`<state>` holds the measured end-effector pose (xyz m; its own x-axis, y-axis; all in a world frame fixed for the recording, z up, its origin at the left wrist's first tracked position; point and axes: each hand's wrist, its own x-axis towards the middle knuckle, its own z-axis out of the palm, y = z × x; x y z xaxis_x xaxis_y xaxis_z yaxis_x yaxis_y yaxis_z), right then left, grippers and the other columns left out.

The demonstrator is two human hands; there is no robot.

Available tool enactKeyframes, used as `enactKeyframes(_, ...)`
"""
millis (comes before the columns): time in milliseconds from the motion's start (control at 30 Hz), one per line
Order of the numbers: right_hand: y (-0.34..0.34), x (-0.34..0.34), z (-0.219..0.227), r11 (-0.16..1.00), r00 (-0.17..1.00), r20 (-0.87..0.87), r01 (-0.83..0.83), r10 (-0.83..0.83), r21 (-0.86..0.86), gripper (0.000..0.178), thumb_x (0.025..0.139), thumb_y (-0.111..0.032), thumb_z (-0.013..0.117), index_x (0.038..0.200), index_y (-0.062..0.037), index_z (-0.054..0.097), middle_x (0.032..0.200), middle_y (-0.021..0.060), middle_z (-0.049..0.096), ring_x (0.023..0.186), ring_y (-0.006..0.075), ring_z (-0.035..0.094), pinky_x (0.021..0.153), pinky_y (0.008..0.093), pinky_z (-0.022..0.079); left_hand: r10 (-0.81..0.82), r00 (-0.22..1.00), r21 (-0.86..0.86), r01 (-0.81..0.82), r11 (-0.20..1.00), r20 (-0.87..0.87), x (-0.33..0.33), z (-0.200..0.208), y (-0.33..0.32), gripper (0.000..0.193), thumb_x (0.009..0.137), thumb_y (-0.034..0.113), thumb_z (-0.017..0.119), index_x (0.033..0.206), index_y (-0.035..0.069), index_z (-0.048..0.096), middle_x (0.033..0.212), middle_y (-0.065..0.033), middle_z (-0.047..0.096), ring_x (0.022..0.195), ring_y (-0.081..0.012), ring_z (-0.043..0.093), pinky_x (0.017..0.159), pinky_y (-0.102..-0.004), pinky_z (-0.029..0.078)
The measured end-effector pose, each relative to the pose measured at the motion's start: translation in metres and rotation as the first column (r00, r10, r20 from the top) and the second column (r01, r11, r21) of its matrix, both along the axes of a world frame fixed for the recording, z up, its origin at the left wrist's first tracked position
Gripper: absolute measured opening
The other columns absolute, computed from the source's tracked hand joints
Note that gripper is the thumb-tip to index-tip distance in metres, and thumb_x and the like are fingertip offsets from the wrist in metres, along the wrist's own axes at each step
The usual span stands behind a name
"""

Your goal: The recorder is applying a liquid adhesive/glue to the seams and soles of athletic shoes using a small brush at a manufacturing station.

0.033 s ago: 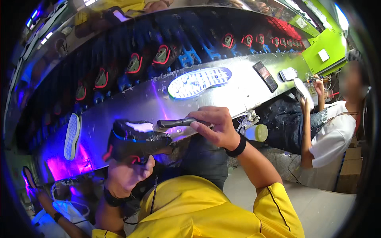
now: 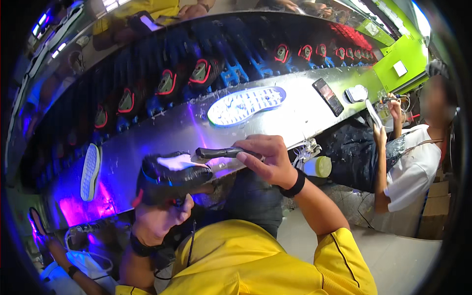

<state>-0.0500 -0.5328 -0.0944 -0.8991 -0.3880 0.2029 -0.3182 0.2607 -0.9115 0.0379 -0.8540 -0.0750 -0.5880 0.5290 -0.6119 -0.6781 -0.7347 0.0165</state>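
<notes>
My left hand (image 2: 162,219) is closed around a black shoe upper (image 2: 172,183) with red trim, tilted over the bench's near edge. A whitish patch (image 2: 174,162) shows on its upturned underside. My right hand (image 2: 270,156) pinches a dark brush (image 2: 221,153), its end close to the patch; whether they touch I cannot tell. Beyond my hands a white shoe sole (image 2: 246,105) lies tread up on the metal bench (image 2: 162,129). Another sole (image 2: 90,172) lies farther left.
Black shoe uppers with red collars (image 2: 200,72) stand along the blue-slatted line behind the bench. A phone (image 2: 328,97) lies to the right, a tub (image 2: 317,166) below it. At right a co-worker (image 2: 413,157) holds a sole; another person's arm (image 2: 59,253) shows lower left.
The shoe upper in my left hand has turned slightly, showing more of the whitish patch. My right hand and the brush have barely moved. The co-worker's sole has tilted.
</notes>
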Motion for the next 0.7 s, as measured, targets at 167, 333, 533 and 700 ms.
enactKeyframes(167, -0.006, 0.007, 0.005, 0.972, 0.957, 0.207, 0.17, -0.202, 0.161, 0.027, 0.095, -0.019, 0.077, 0.108, 0.0039, 0.078, 0.078, 0.0156, 0.07, 0.066, 0.0227, 0.066, 0.063, 0.0344, 0.049, -0.09, 0.959, -0.375, -0.018, 0.927, -0.269, -0.018, -0.02, 0.011, 0.079, 0.104, 0.058, 0.045, 0.145, -0.008, 0.054, 0.126, -0.0301, 0.067, 0.102, -0.0402, 0.072, 0.093, -0.0468, 0.061)
enactKeyframes(333, 0.015, 0.021, 0.018, 0.973, 0.974, -0.052, 0.222, -0.219, 0.057, 0.016, 0.093, -0.019, 0.076, 0.096, -0.0032, 0.079, 0.073, 0.0164, 0.067, 0.062, 0.0366, 0.067, 0.057, 0.043, 0.05, -0.059, 0.983, -0.131, 0.036, 0.991, -0.176, -0.071, -0.017, 0.046, 0.059, 0.102, 0.038, 0.053, 0.141, -0.005, 0.061, 0.128, -0.0242, 0.074, 0.111, -0.035, 0.075, 0.1, -0.0472, 0.06)
enactKeyframes(533, 0.062, 0.017, 0.005, 0.834, 0.841, 0.194, 0.533, -0.505, -0.142, 0.02, 0.098, -0.012, 0.076, 0.11, 0.0036, 0.079, 0.083, 0.0107, 0.076, 0.072, 0.0128, 0.066, 0.065, 0.0283, 0.049, -0.322, 0.739, -0.506, -0.03, 0.862, -0.592, -0.185, -0.013, 0.097, 0.066, 0.092, 0.009, 0.062, 0.156, -0.003, 0.051, 0.136, -0.0135, 0.069, 0.121, -0.0247, 0.067, 0.11, -0.0408, 0.05)
enactKeyframes(700, 0.084, 0.027, -0.02, 0.69, 0.722, 0.247, 0.691, -0.646, -0.217, 0.021, 0.101, -0.011, 0.074, 0.112, 0.0068, 0.078, 0.076, 0.0019, 0.07, 0.069, 0.006, 0.059, 0.062, 0.0243, 0.045, -0.795, 0.389, -0.823, -0.521, 0.228, -0.466, -0.329, -0.045, 0.171, 0.066, 0.072, 0.016, 0.088, 0.134, 0.006, 0.066, 0.119, -0.0109, 0.075, 0.109, -0.0252, 0.073, 0.097, -0.038, 0.057)
